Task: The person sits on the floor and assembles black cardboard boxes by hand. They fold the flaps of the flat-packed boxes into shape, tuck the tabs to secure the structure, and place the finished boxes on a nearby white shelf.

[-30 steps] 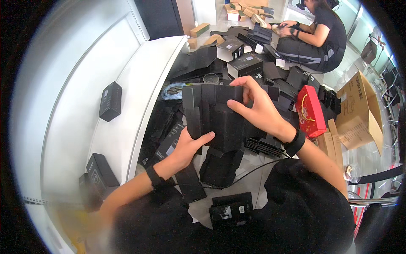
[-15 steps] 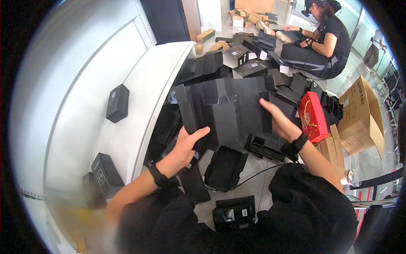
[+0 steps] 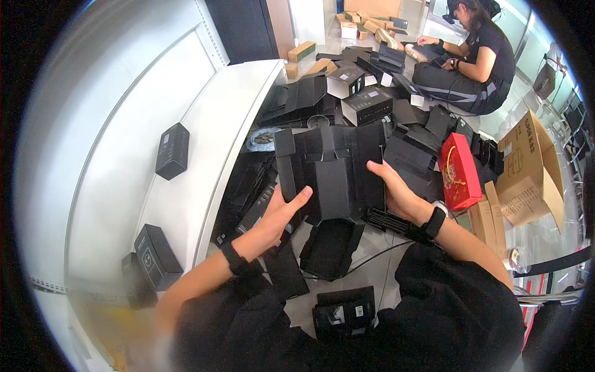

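Between my two hands is an unfolded black cardboard box [image 3: 331, 186], its side panels and flaps standing partly up and its inside facing me. My left hand [image 3: 279, 214] grips its left edge, thumb on the inner face. Round the right edge my right hand [image 3: 403, 192] is closed, with its fingers hidden behind the panel. Just below, an open black box tray [image 3: 331, 249] lies on the floor. A small black package [image 3: 343, 312] with a white label rests nearest my body. Close under my right wrist sits a stack of folded black cardboard [image 3: 393, 223].
A white shelf [image 3: 186, 142] on the left bears a small black box [image 3: 172, 152] and another black box [image 3: 155, 257]. Flattened and closed black boxes cover the floor ahead. At right stand a red gift box [image 3: 458, 173] and a brown carton [image 3: 527, 167]. A person [image 3: 474, 59] sits far right.
My hands have come closer together, and the cardboard box's sides are folded inward, so it looks narrower. My right hand has moved left and slightly down.
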`<move>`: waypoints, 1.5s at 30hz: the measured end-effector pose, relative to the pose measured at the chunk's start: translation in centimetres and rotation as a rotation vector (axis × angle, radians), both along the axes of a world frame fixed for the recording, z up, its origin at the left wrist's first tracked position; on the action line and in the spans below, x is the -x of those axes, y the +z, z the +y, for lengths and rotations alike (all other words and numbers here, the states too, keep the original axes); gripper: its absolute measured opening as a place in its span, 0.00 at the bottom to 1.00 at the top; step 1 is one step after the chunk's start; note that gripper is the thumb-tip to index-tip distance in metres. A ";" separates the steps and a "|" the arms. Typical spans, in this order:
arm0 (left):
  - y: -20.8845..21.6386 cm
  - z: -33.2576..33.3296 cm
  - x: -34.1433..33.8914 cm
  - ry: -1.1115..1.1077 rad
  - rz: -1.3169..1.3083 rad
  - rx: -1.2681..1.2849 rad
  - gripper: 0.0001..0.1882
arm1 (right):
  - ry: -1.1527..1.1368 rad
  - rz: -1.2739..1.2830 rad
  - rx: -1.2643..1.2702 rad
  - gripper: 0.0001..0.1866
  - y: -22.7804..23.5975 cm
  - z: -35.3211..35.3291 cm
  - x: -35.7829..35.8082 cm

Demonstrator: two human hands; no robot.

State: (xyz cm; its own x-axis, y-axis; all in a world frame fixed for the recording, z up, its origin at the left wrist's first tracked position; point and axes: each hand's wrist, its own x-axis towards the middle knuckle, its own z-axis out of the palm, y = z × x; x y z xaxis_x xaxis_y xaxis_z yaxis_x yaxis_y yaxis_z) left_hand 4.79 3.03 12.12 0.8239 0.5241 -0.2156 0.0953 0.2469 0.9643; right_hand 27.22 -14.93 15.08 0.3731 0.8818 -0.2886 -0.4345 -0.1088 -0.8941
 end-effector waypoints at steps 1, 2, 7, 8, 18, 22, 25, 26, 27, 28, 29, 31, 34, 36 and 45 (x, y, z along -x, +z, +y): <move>-0.2 0.0 0.2 0.045 0.036 -0.025 0.46 | 0.022 -0.004 -0.005 0.41 -0.3 0.1 0.3; -0.5 0.0 0.3 0.089 0.073 -0.050 0.47 | 0.044 -0.008 -0.010 0.44 -0.5 0.3 0.5; -1.7 0.9 -0.3 0.131 0.141 -0.124 0.37 | -0.009 0.069 0.035 0.39 -0.7 0.1 1.1; -2.7 1.7 -0.1 0.104 0.135 -0.158 0.37 | -0.021 0.058 0.054 0.37 -1.1 0.4 1.1; -3.5 1.9 -0.4 0.128 0.200 -0.374 0.47 | -0.034 0.085 0.147 0.38 0.4 0.7 2.8; -2.6 1.5 -0.6 -0.032 0.173 -0.301 0.57 | 0.002 0.032 0.149 0.42 0.1 0.9 3.5; -2.1 1.4 -0.3 -0.075 0.141 -0.200 0.64 | 0.043 -0.015 0.122 0.45 -0.5 1.1 3.6; -1.8 1.3 -0.3 -0.095 0.127 -0.169 0.65 | 0.055 -0.031 0.111 0.46 -1.1 1.2 3.4; -1.6 1.2 -0.4 -0.107 0.145 -0.137 0.66 | 0.066 -0.048 0.100 0.47 -1.6 1.2 3.1; -1.2 1.2 -0.3 -0.116 0.165 -0.105 0.67 | 0.081 0.003 0.088 0.47 -1.7 1.5 3.1; -1.0 1.1 -0.3 -0.125 0.185 -0.073 0.68 | 0.096 0.053 0.077 0.47 -1.6 1.8 3.0; -1.2 1.1 -0.3 -0.090 0.179 -0.085 0.70 | 0.099 0.031 0.041 0.47 -1.6 1.9 3.3; -0.6 0.8 -0.3 -0.077 0.160 -0.030 0.71 | 0.076 -0.104 -0.008 0.47 -0.6 2.2 4.6; -0.4 0.8 -0.2 -0.093 0.144 -0.004 0.71 | 0.084 -0.089 -0.014 0.48 0.2 2.5 5.2; -2.0 1.2 0.4 -0.170 0.094 -0.005 0.68 | 0.176 -0.327 -0.019 0.47 -1.3 2.8 6.2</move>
